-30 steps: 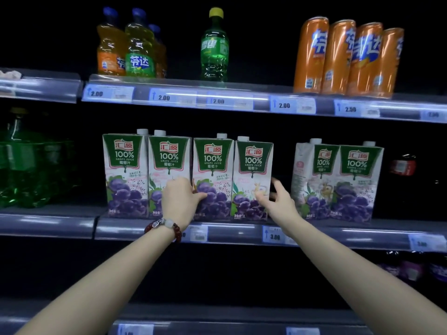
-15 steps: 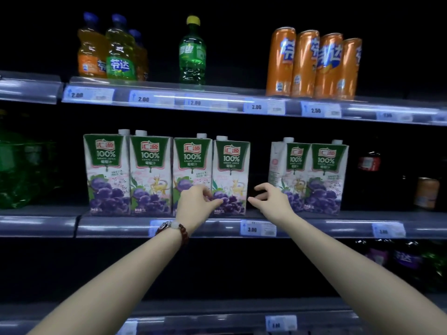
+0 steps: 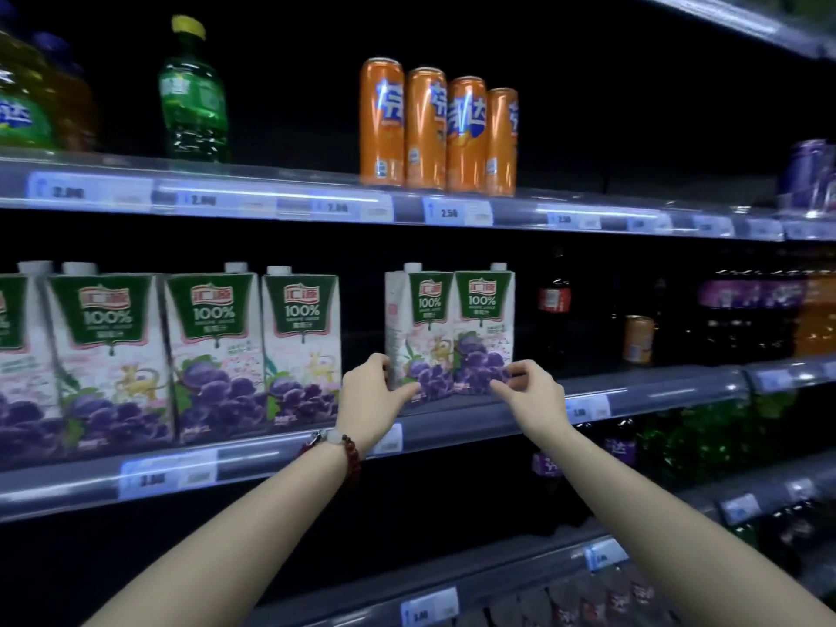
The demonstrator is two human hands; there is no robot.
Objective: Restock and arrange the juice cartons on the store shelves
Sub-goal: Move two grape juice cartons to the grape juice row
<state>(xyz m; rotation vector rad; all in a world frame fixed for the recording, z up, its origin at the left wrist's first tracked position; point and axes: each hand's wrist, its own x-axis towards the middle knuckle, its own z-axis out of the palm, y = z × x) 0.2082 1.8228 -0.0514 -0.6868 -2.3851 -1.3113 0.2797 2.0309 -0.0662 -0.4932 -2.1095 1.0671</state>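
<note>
Your left hand and right hand flank the pair of juice cartons on the shelf, fingers curled at the lower corners, full grip unconfirmed. Expect heavy, stiff-walled, smooth cartons; hold low on the sides.

A dark store aisle is shown, filled by grey metal shelves in tiers. Their front rails are fitted with pale price labels and lit by bluish reflections. The shelving's back is lost in blackness.
</note>
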